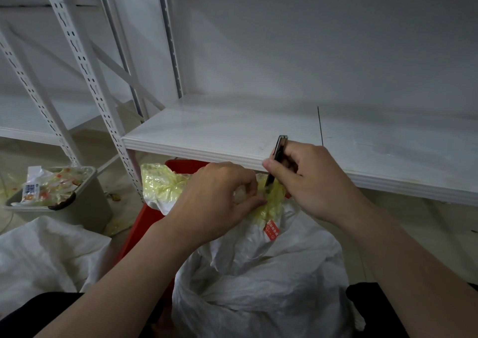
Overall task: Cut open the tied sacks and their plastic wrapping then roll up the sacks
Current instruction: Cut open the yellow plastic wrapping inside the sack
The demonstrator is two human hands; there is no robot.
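Head view: my right hand [307, 180] grips the cutter [278, 154], blade tip buried in yellow wrapping [271, 203] pinched by my left hand [219, 198] atop the sack [258, 286].

I seem to be in a storeroom: bare white slotted-steel shelving [258, 141] just beyond my hands, sacks [258, 273] below them.
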